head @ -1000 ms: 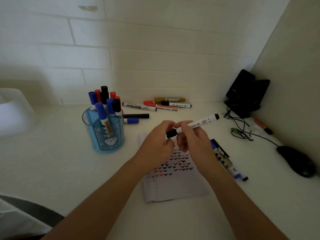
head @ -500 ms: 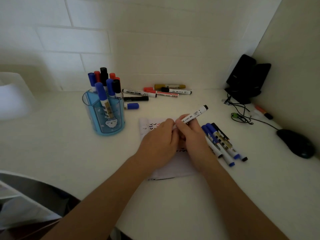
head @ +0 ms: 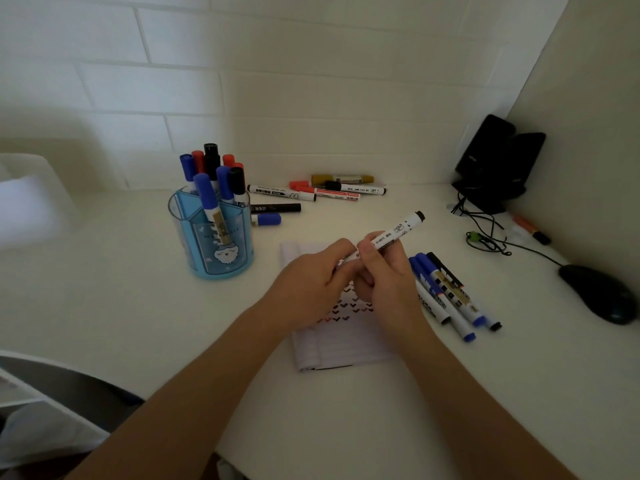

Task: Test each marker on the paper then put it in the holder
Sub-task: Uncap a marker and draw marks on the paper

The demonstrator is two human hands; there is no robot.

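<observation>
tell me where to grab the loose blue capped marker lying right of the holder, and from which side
Pinch the blue capped marker across its cap from above, or from its right end. It lies flat; its white barrel end points toward the blue holder, and a black marker lies close behind, crowding those sides.

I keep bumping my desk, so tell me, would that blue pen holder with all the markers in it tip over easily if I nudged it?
Probably not from a light nudge: the blue holder looks wide and squat and sits flat on the desk. Still, its markers stick up well above the rim, likely making it somewhat top-heavy. On that smooth desk it may slide before tipping.
</observation>
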